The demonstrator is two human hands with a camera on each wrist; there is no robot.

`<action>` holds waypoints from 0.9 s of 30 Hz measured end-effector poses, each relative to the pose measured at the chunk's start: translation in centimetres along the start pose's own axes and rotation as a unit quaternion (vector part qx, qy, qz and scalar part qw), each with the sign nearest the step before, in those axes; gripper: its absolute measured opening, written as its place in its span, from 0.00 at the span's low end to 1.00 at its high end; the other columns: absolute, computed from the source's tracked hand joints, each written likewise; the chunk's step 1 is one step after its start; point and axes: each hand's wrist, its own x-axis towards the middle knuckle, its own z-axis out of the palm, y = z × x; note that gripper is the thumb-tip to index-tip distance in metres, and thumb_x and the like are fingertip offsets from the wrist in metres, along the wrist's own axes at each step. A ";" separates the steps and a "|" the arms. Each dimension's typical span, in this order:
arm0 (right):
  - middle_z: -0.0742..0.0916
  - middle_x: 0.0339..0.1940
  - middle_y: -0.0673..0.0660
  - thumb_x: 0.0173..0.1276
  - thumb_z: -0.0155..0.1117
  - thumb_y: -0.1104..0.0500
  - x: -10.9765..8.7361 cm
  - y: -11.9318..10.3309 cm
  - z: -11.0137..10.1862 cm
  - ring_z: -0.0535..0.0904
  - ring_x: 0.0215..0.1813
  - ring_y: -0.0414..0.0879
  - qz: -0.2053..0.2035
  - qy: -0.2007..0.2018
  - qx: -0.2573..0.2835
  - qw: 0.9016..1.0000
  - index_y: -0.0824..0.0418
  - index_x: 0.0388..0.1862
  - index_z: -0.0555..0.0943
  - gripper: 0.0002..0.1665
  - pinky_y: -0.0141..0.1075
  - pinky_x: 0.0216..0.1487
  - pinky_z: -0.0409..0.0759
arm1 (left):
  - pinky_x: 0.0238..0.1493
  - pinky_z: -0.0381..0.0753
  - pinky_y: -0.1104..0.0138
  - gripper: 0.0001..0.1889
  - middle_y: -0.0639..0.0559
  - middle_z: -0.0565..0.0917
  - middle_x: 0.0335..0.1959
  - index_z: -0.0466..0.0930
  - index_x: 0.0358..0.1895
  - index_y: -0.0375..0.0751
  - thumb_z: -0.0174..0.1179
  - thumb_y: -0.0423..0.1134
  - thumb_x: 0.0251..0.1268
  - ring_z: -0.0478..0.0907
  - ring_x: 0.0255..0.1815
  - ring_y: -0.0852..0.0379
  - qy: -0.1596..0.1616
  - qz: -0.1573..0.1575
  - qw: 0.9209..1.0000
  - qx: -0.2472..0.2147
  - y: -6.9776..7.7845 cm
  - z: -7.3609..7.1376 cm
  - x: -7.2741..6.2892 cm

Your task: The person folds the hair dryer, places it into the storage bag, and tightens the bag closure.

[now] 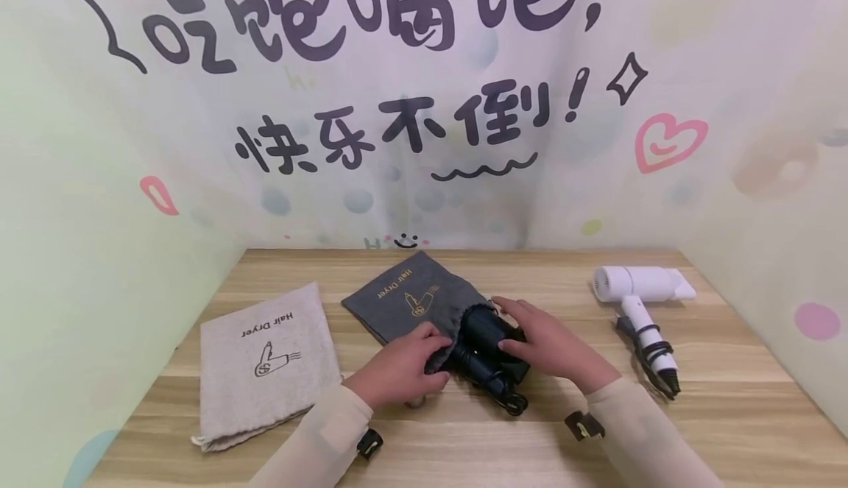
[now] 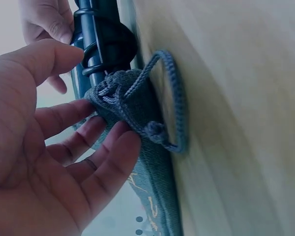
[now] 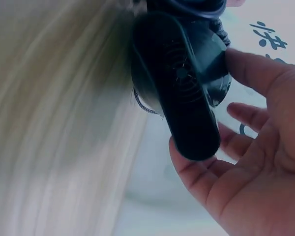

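Note:
A black hair dryer lies partly inside the mouth of a dark grey drawstring bag printed "Hair Dryer". Its cord is wrapped around the handle, which sticks out toward me. My left hand touches the near side of the bag's mouth with its fingertips, fingers extended and thumb apart, close to the handle. The looped drawstring hangs beside those fingers. With thumb on one side and fingers on the other, my right hand holds the dryer near its flat nozzle. The dryer's far end is hidden in the bag.
A beige drawstring bag, also printed "Hair Dryer", lies flat at the left of the wooden table. On the right lies a white hair dryer with a black cord around its handle. A printed curtain hangs behind the table.

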 end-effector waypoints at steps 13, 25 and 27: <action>0.68 0.75 0.60 0.68 0.68 0.56 2.7 0.7 -1.1 0.68 0.69 0.55 0.014 -0.148 0.061 0.987 0.57 0.80 0.58 0.46 0.51 0.64 0.69 | 0.53 0.78 0.63 0.24 0.53 0.73 0.59 0.78 0.63 0.41 0.61 0.47 0.66 0.78 0.52 0.56 0.002 0.010 1.000 0.014 -0.3 -0.2 0.0; 0.71 0.73 0.61 0.66 0.69 0.55 2.6 0.2 -1.6 0.70 0.66 0.55 0.016 -0.142 0.057 0.988 0.59 0.77 0.62 0.44 0.52 0.62 0.70 | 0.54 0.78 0.61 0.27 0.51 0.74 0.61 0.78 0.63 0.42 0.63 0.50 0.62 0.79 0.51 0.52 -0.003 -0.016 0.998 0.064 0.9 -0.5 0.2; 0.71 0.72 0.62 0.66 0.69 0.54 2.5 0.0 -1.6 0.70 0.66 0.55 0.015 -0.138 0.047 0.989 0.59 0.77 0.62 0.43 0.51 0.61 0.71 | 0.53 0.79 0.61 0.28 0.51 0.74 0.62 0.78 0.63 0.42 0.63 0.51 0.61 0.79 0.50 0.52 -0.001 -0.020 0.997 0.075 1.0 -0.3 0.1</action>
